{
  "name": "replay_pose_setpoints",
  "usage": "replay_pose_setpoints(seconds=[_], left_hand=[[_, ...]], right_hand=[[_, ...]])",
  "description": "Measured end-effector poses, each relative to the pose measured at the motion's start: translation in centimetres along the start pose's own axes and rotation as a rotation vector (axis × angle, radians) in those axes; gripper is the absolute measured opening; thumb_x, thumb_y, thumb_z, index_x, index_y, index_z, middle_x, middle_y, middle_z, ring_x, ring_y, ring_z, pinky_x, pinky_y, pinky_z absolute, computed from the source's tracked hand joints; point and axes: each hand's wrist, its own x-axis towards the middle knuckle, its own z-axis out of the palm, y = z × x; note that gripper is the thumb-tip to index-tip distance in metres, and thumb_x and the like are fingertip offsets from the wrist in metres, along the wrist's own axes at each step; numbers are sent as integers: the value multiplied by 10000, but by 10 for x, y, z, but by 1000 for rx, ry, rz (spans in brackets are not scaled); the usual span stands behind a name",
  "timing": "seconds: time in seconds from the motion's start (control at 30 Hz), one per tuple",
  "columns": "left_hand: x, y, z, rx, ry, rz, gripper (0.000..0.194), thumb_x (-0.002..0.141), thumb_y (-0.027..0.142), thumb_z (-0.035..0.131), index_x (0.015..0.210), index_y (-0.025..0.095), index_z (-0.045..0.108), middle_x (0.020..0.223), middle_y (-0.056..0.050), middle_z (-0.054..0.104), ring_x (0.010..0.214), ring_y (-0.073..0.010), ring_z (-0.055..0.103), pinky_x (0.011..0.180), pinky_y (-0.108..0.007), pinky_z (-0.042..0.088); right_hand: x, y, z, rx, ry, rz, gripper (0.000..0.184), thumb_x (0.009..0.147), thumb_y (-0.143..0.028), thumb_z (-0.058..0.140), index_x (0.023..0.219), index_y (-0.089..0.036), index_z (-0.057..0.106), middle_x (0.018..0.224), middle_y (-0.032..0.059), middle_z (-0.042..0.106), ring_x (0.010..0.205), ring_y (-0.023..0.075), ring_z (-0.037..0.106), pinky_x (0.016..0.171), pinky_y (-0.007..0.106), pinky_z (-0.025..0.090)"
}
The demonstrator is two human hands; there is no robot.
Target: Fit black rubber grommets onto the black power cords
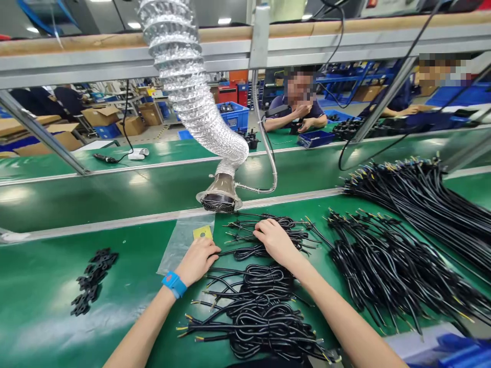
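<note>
The green work surface (38,260) spans the view beneath a metal beam (95,57); beyond it, a co-worker (279,107) is at a second green surface. A silver duct (201,92) hangs in front of the beam, ending in a hood (219,197) above the far edge strip. Long black cables (414,197) fan across the right side, beside bundled cables (372,260); coiled cables (264,322) lie nearest the wearer, and small black parts (94,281) at left. The right hand (275,239), fingers narrowly curled, rests over a further group of cables (245,252) — its fingertips are partly hidden, so a grip cannot be told. The left hand (197,259) has thumb and forefinger close together beside a cable end; whether they pinch it cannot be told. It partly covers a clear bag (172,250) with a yellow label (202,232). The frame cuts off a blue object (462,350) at lower right. Green surface extends between the left hand and the small parts — the bundled cables bound the right arm's other side.
</note>
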Motion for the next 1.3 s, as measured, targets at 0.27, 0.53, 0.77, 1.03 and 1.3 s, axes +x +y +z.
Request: replay_pose_setpoints(seconds=[0.27,0.53,0.77,1.03,1.3], left_hand=[[2,6,-5,-12,35,83,176,915,188,522,882,202,694,864,-65,677,849,-224,604,830,-395,459],[15,33,-38,-181,175,117,239,957,320,481,916,221,694,842,-40,672,791,-174,613,718,-295,479],[35,48,-65,-319,308,91,190,926,305,542,891,212,704,860,-41,686,808,-176,628,720,-281,489],[86,47,-45,-293,447,145,182,919,245,545,934,198,720,916,-65,699,884,-203,634,826,-347,499],[57,22,9,-122,306,70,277,899,183,567,1159,204,661,1247,-104,620,1174,-247,554,1016,-440,438]], right_hand=[[-9,10,15,157,77,177,226,925,-258,587,1123,-188,670,1118,102,648,1036,231,566,915,399,472],[-26,-8,-15,356,76,99,437,726,-510,765,1020,-196,692,1046,89,647,1032,238,565,939,433,455],[-30,-16,-36,436,86,205,140,900,-308,631,963,-183,644,938,64,671,949,205,590,903,386,455],[-19,39,-59,201,165,337,256,929,-423,558,973,-200,676,888,82,691,850,228,613,800,365,460],[-45,42,-3,172,263,397,409,964,-472,456,1176,-168,631,1103,152,658,1022,291,598,893,469,473]])
